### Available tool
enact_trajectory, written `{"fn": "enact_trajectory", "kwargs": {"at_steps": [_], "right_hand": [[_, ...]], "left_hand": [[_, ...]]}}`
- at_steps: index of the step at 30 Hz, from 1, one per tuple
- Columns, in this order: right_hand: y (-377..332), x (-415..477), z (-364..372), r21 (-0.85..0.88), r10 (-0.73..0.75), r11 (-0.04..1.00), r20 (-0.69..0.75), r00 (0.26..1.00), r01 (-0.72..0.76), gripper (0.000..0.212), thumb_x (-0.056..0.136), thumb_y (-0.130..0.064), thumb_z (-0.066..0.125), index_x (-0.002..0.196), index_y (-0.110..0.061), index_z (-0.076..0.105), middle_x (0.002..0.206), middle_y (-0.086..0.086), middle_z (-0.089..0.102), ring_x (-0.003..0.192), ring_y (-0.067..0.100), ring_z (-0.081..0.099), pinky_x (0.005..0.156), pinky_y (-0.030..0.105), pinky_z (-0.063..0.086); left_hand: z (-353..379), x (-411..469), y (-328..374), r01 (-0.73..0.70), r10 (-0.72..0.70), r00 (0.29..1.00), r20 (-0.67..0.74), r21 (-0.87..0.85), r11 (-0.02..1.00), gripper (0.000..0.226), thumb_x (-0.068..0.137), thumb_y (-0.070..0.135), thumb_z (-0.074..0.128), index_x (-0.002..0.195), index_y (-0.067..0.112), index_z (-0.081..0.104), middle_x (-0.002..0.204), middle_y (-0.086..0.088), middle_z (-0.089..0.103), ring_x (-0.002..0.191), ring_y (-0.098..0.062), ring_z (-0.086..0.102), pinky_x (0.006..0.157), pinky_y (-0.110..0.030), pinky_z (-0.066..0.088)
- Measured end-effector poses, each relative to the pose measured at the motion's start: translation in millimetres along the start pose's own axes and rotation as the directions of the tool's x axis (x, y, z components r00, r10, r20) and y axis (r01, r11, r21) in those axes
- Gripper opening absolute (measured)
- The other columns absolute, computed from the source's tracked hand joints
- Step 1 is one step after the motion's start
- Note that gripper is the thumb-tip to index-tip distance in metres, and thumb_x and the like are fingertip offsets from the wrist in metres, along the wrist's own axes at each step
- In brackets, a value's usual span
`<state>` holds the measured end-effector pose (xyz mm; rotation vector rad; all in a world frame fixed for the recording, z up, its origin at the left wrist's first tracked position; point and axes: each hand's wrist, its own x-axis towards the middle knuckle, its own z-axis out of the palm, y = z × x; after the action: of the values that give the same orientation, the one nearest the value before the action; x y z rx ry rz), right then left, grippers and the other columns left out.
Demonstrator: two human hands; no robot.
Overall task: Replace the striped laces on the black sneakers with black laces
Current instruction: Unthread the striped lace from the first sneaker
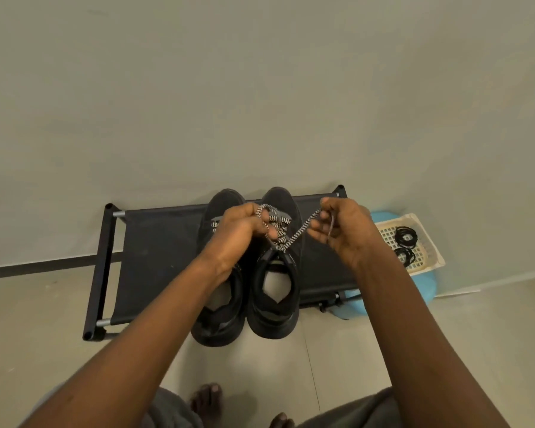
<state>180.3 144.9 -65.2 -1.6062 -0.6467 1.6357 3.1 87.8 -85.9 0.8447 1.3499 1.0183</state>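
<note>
Two black sneakers stand side by side on a low black rack (155,242), toes toward the wall. The right sneaker (275,307) carries a black-and-white striped lace (300,233). My left hand (238,233) grips one end of that lace above the shoe's tongue. My right hand (343,230) pinches the other end, pulled out taut to the right. The left sneaker (220,316) lies partly under my left forearm, with a bit of striped lace showing near its toe. Black laces (405,236) lie coiled in a cream basket (426,257) at the right.
The basket rests on a light blue stool (423,282) beside the rack's right end. A grey wall rises right behind the rack. My bare feet (206,400) stand on the pale tiled floor in front.
</note>
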Motion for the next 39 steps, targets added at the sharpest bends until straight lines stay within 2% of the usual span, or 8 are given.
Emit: {"fn": "enact_trajectory", "kwargs": {"at_steps": [3,5,9,12,16,20,25,39], "right_hand": [[-6,-1,-2,0.034,-0.04,0.999,-0.084,0.996,0.043,0.01,0.098,-0.01,0.056,0.09,-0.013,0.06,0.059,-0.002,0.05,0.046,0.011,0.047,0.049,0.024,0.051],[-4,4,-6,-0.106,-0.155,0.985,-0.159,0.975,0.139,0.008,0.098,-0.012,0.056,0.097,-0.013,0.064,0.063,-0.002,0.052,0.045,0.009,0.045,0.041,0.02,0.037],[7,11,-14,-0.579,-0.397,0.775,-0.135,0.908,0.253,0.027,0.091,-0.028,0.062,0.118,-0.024,0.061,0.094,0.0,0.067,0.085,0.021,0.064,0.078,0.04,0.055],[13,8,-14,-0.811,-0.4,0.515,0.057,0.915,0.276,0.046,0.089,-0.034,0.07,0.13,-0.026,0.052,0.105,0.001,0.063,0.097,0.022,0.061,0.081,0.036,0.048],[23,4,-2,-0.812,-0.107,0.492,0.301,0.948,0.313,0.028,0.082,-0.026,0.082,0.101,-0.03,0.063,0.09,-0.006,0.066,0.088,0.015,0.067,0.081,0.037,0.058],[36,7,3,-0.842,-0.054,0.363,0.407,0.912,0.398,0.031,0.077,-0.025,0.083,0.096,-0.032,0.06,0.093,-0.003,0.068,0.087,0.017,0.067,0.079,0.035,0.056],[36,11,2,-0.819,-0.141,0.385,0.404,0.904,0.426,0.016,0.08,-0.024,0.084,0.084,-0.027,0.068,0.083,-0.006,0.071,0.081,0.014,0.069,0.077,0.034,0.059],[32,8,2,-0.867,-0.157,0.3,0.366,0.917,0.397,0.016,0.088,-0.015,0.06,0.087,-0.006,0.073,0.083,0.011,0.073,0.08,0.025,0.069,0.066,0.037,0.056]], "left_hand": [[-8,-2,4,0.074,-0.054,0.985,0.164,-0.117,0.99,0.039,0.108,0.013,0.031,0.091,0.008,0.065,0.059,-0.007,0.056,0.052,-0.02,0.054,0.074,-0.038,0.055],[-13,1,3,0.072,-0.085,0.988,0.127,0.103,0.992,0.052,0.113,0.037,0.031,0.092,0.008,0.068,0.054,-0.004,0.052,0.041,-0.013,0.044,0.061,-0.032,0.053],[-19,6,-2,-0.1,0.135,0.991,0.022,0.791,0.604,0.011,0.097,0.038,0.07,0.094,0.029,0.064,0.071,0.012,0.065,0.064,-0.002,0.06,0.064,-0.029,0.046],[-17,6,-8,-0.178,0.135,0.982,0.129,0.868,0.463,0.019,0.088,0.034,0.076,0.101,0.039,0.062,0.096,0.016,0.062,0.085,-0.005,0.062,0.075,-0.033,0.05],[-10,6,-16,-0.277,0.15,0.96,0.236,0.878,0.391,0.019,0.087,0.044,0.076,0.101,0.041,0.064,0.105,0.01,0.057,0.092,-0.012,0.06,0.076,-0.036,0.051],[-8,9,-23,-0.288,0.219,0.954,0.205,0.827,0.483,0.012,0.088,0.033,0.078,0.086,0.032,0.066,0.088,0.013,0.065,0.08,-0.008,0.064,0.075,-0.039,0.057],[-12,13,-20,-0.263,0.222,0.963,0.154,0.722,0.64,0.009,0.09,0.024,0.079,0.086,0.028,0.072,0.078,0.014,0.073,0.074,-0.001,0.069,0.072,-0.031,0.059],[-2,10,-29,-0.334,0.284,0.933,0.22,0.822,0.461,0.017,0.085,0.026,0.076,0.082,0.029,0.06,0.083,0.01,0.061,0.075,-0.009,0.059,0.073,-0.034,0.054]]}}
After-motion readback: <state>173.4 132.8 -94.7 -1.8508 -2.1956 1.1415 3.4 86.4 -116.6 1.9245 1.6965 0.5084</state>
